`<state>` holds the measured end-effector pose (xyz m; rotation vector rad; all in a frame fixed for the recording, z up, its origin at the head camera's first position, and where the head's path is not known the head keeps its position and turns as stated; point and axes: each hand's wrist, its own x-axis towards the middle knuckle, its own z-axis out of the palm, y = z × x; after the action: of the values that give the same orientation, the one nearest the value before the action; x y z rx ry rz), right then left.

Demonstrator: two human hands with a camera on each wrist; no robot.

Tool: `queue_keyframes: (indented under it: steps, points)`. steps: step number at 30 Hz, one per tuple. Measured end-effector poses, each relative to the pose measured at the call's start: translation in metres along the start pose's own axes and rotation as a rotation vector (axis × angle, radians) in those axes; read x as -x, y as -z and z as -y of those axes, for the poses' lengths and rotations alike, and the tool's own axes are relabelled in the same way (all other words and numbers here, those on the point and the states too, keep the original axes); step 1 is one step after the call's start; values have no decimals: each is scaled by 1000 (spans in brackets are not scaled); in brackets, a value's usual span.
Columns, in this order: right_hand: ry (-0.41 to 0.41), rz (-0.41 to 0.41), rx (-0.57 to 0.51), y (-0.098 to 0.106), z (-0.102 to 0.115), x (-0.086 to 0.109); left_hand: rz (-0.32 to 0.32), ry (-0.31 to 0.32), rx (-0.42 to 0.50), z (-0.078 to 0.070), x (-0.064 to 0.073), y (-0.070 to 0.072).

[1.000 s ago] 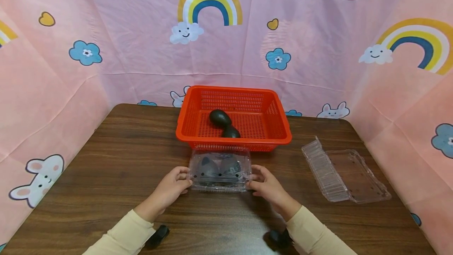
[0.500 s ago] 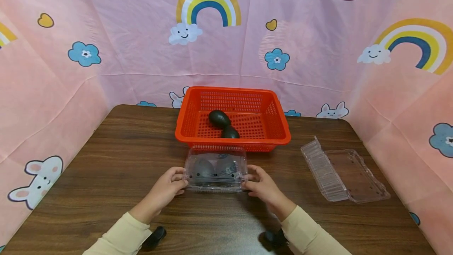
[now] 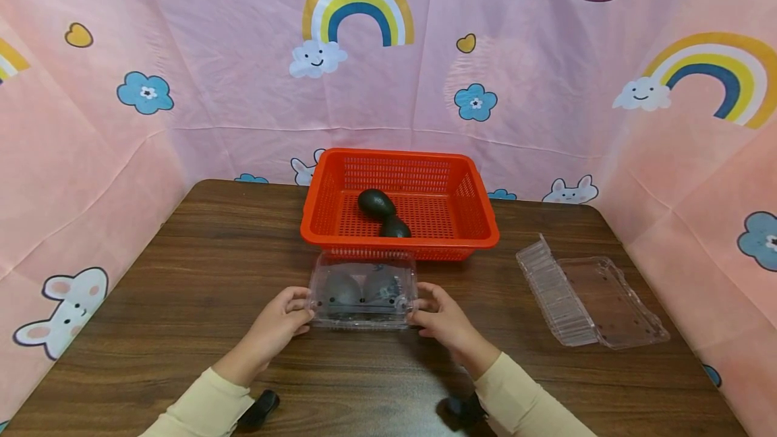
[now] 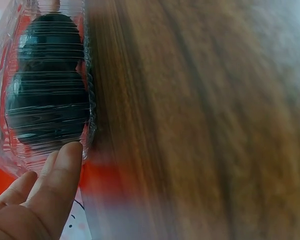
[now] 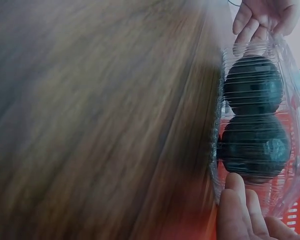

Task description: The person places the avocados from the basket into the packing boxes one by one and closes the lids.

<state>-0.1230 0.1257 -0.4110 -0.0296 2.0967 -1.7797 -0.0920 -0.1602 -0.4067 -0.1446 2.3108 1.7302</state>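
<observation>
A clear plastic clamshell box (image 3: 364, 314) with its lid down is between my two hands, close to the front of the red basket. Two dark avocados (image 4: 47, 107) lie side by side inside it, seen through the ribbed plastic. My left hand (image 3: 273, 328) grips the box's left end, thumb at the near side. The opposite end is gripped by my right hand (image 3: 449, 326), whose fingers (image 5: 234, 200) show against the plastic in the right wrist view. Whether the box touches the table cannot be told.
Behind the box stands the red plastic basket (image 3: 400, 242), holding two avocados (image 3: 376, 204). Another clear clamshell (image 3: 591, 299) lies opened out on the right of the wooden table (image 3: 206, 275). A printed cloth (image 3: 243, 52) surrounds the back and sides.
Both hands have shifted the clamshell box slightly to the left, still holding its ends. The basket and the opened clamshell have stayed in place.
</observation>
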Motion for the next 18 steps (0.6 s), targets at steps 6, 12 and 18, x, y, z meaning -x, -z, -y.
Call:
queue_keyframes:
  steps: [6,12,18]
  points:
    - [18,10,-3,-4,1,0,-16,-3,-6,1,1,2]
    - [23,22,-11,-8,4,1,-26,-14,-14,3,2,6]
    - [27,32,-6,-11,3,-1,-26,-19,-17,5,1,9]
